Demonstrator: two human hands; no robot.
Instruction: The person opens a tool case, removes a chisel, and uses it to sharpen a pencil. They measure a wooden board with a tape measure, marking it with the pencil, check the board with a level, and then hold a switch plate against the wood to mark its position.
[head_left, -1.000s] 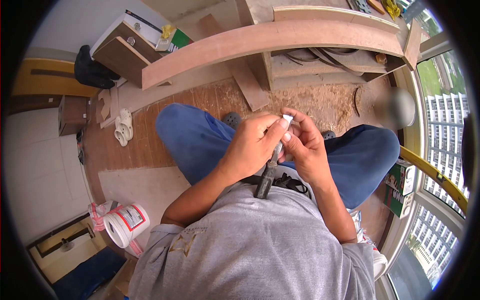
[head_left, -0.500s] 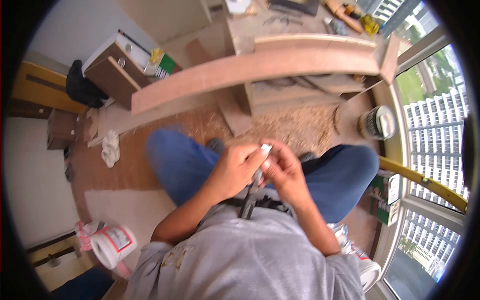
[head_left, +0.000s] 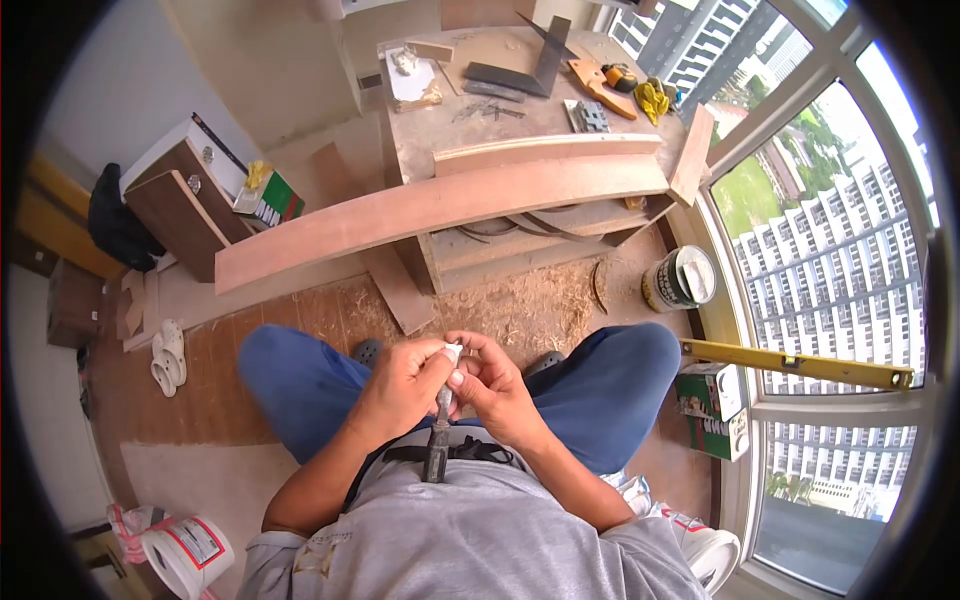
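Note:
Between my hands is a chisel (head_left: 437, 457) with a dark handle pointing back at my belly and a narrow metal shank running up into my fingers. My left hand (head_left: 403, 385) is closed around its upper end, thumb and forefinger pinched together. Pressed up against it, my right hand (head_left: 492, 388) curls its fingers and thumb around the same end. A small white piece (head_left: 453, 351) shows between the fingertips of both hands; I cannot tell what it is. Fingers hide most of the metal. Both hands are in front of my lap, between my bent knees.
A long curved wooden panel (head_left: 430, 205) spans the front of a worktable (head_left: 480, 120). A try square (head_left: 540, 75) and yellow gloves (head_left: 652, 101) lie there. Shavings (head_left: 530, 310) litter the floor. A can (head_left: 680, 278) and yellow spirit level (head_left: 800, 365) are by the window; slippers (head_left: 168, 358) lie left.
The view has shifted up and right, showing more of the tabletop, and is sharper. My hands remain together on the chisel, the white piece still at their fingertips.

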